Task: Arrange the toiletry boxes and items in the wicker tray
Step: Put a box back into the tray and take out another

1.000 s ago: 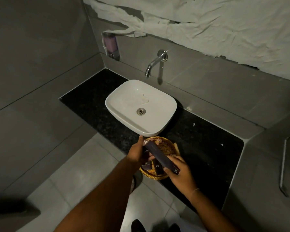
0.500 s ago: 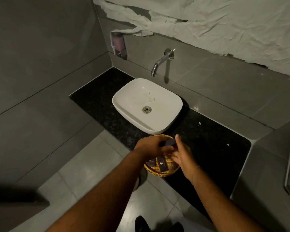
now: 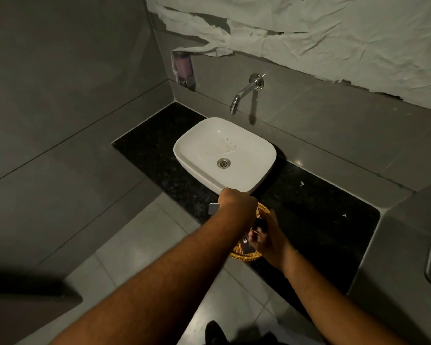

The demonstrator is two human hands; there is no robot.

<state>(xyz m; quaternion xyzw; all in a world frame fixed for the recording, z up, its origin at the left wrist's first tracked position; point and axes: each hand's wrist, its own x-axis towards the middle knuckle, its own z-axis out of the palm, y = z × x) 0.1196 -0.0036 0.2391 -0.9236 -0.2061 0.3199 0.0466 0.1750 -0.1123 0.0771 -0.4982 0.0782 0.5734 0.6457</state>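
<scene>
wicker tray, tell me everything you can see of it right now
The wicker tray is a round, shallow basket of golden-brown woven cane with a raised rim. It sits on the black counter at its front edge, just in front of the white sink. Both hands cover most of it: the left hand over its far side, the right hand reaching in. Only two arcs of rim show, plus a dark box with a pale logo inside.

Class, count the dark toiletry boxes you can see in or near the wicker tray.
2: one box lying in the wicker tray, one box end showing beside the left hand. Both hands may hide more.
</scene>
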